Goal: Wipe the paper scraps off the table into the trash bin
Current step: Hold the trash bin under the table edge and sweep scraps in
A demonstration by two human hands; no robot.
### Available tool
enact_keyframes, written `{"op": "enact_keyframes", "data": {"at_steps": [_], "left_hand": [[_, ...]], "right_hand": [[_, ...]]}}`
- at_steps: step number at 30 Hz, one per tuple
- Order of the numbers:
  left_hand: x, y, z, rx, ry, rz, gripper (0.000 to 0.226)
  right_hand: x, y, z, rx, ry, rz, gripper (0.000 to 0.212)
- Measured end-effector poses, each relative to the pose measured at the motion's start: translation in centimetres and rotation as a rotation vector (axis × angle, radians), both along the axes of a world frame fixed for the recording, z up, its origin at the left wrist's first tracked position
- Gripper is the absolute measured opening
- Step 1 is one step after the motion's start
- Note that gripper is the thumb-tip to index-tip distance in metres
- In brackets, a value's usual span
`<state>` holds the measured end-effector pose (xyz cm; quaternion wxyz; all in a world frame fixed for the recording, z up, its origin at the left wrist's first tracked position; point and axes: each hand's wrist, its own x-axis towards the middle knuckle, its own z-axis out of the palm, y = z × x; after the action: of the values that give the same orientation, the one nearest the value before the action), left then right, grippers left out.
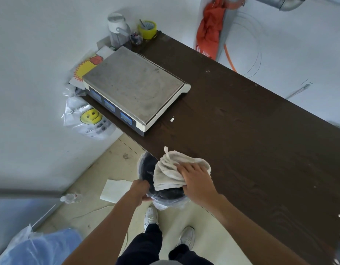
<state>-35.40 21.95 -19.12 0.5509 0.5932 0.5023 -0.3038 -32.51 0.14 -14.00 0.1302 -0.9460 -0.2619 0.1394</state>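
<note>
Dark wooden surface [242, 131], white-walled corner.
Your flat right hand [196, 178] presses the rag [169, 175] across the surface's edge, over the trash bin [147, 169] your left hand [140, 190] grips.

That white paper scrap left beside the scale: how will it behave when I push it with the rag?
Probably light: the paper scrap is tiny and thin, so it should slide easily on the smooth table, perhaps flutter away. The rag under the right hand drapes limply, so it may ride over the scrap unless pressed flat.
</note>
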Motion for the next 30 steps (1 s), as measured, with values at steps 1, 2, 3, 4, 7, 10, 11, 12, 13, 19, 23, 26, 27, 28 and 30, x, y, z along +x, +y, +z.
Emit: {"op": "enact_keyframes", "data": {"at_steps": [1,2,3,4,7,10,11,12,13,19,23,26,27,28,30], "left_hand": [[-0.4,-0.1,0.1,-0.004,-0.003,0.008,0.030],[-0.7,-0.1,0.1,-0.009,-0.003,0.015,0.026],[-1.1,-0.2,0.2,-0.016,-0.005,0.020,0.022],[-1.4,-0.3,0.5,-0.025,-0.009,0.021,0.018],[-2.4,-0.6,0.6,-0.036,-0.028,0.027,0.018],[-3.3,-0.7,0.3,-0.010,-0.019,0.017,0.030],[-3.5,-0.8,0.3,-0.003,-0.017,0.009,0.034],[-3.8,-0.9,0.3,0.001,-0.019,0.000,0.035],[-4.0,-1.0,0.4,0.004,-0.021,-0.006,0.034],[-5.3,-1.4,0.6,0.022,-0.040,-0.018,0.031],[-6.2,-1.5,0.4,0.016,-0.043,-0.017,0.027],[-6.7,-1.4,0.3,0.014,-0.036,-0.012,0.027],[-6.9,-1.3,0.2,0.011,-0.032,-0.012,0.027],[-7.1,-1.2,0.1,0.009,-0.031,-0.011,0.028],[-7.4,-1.1,0.1,0.003,-0.033,-0.016,0.029]], "right_hand": [[-0.8,0.4,0.0,0.014,-0.001,0.007,0.063],[-1.4,0.7,0.0,0.024,0.002,0.025,0.062],[-2.0,1.0,0.0,0.032,0.006,0.048,0.062],[-2.4,1.1,0.0,0.041,0.009,0.064,0.061],[-2.5,1.0,0.2,0.090,-0.005,0.049,0.059],[-1.6,0.3,0.8,0.134,-0.059,-0.028,0.057],[-1.1,0.0,1.0,0.130,-0.077,-0.048,0.057],[-0.5,-0.3,1.3,0.111,-0.096,-0.064,0.058],[0.1,-0.7,1.5,0.082,-0.112,-0.080,0.060],[2.1,-2.2,2.0,-0.044,-0.152,-0.214,0.069],[1.7,-2.6,1.8,-0.058,-0.190,-0.257,0.066],[1.1,-2.3,1.9,-0.010,-0.210,-0.270,0.071],[1.0,-2.2,2.0,0.010,-0.219,-0.270,0.073],[0.9,-2.0,2.1,0.026,-0.227,-0.267,0.074],[0.7,-1.8,2.4,0.045,-0.245,-0.256,0.075]]}}
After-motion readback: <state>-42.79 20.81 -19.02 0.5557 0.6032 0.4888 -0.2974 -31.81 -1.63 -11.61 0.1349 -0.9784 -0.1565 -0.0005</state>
